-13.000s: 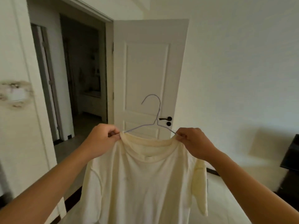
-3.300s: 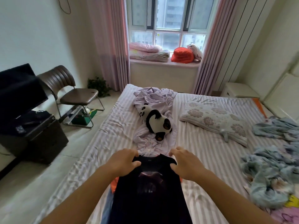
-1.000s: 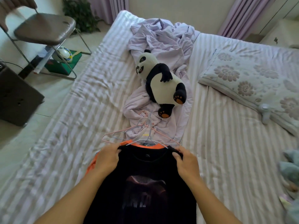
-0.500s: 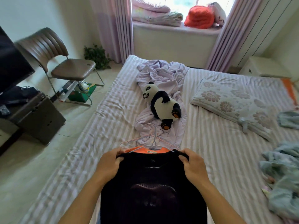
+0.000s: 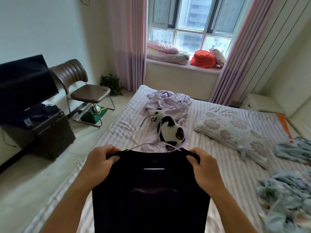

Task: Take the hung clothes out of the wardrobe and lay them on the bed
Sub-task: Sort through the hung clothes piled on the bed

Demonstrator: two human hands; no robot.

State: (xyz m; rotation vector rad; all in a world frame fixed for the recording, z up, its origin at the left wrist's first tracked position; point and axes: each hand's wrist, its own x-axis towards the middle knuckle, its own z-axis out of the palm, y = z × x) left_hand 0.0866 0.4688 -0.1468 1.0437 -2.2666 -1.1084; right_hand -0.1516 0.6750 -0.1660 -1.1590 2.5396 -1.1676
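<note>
Both hands gripping the black shirt (image 5: 151, 195) by its shoulders: left hand (image 5: 99, 163) and right hand (image 5: 204, 167), fingers curled into the fabric. Shirt hanging on a wire hanger (image 5: 152, 130), held up over the near part of the bed (image 5: 127, 126). Looks like the laying-down step w/ this garment; next move prob. needs lowering it flat, then letting go.

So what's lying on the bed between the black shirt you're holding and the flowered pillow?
Head view: only bare striped sheet lies between the black shirt and the flowered pillow.
</note>
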